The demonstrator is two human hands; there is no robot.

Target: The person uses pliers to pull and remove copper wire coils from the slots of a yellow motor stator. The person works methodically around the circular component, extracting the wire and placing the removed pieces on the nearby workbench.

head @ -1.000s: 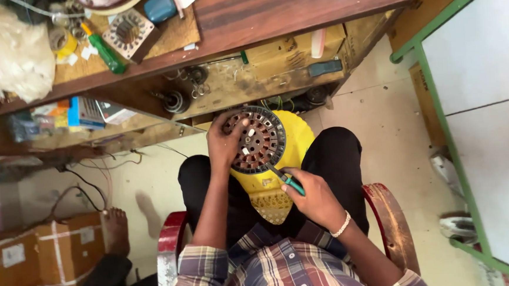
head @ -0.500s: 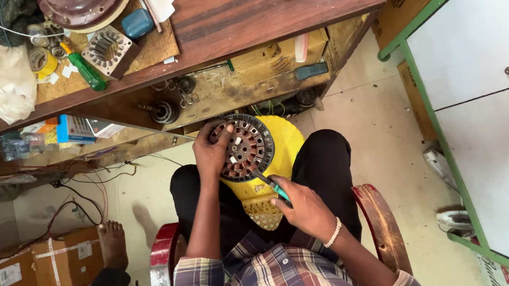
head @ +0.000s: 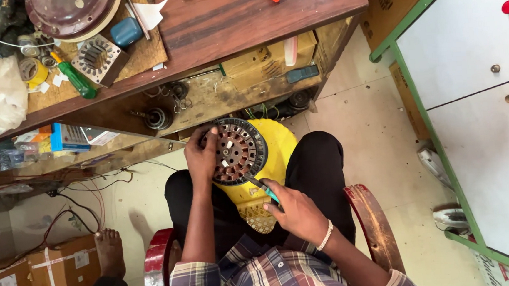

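While left hand (head: 201, 158) grips stator (head: 238, 151) rim, right hand (head: 297, 212) pinches tool (head: 264, 188); stator likely heavy, rigid, windings fragile.

Plaid short-sleeved shirt (head: 274, 277), black trousers (head: 321, 168), pale beaded bracelet (head: 326, 237).

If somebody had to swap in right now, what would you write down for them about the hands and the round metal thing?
Left hand: grips the left rim of the round slotted motor core.
Right hand: holds a teal-handled tool, tip at the core's lower edge.
The core rests on a yellow housing in the person's lap.
Copper windings fill the slots; how far the work has got cannot be told.
A green screwdriver lies on the wooden bench.
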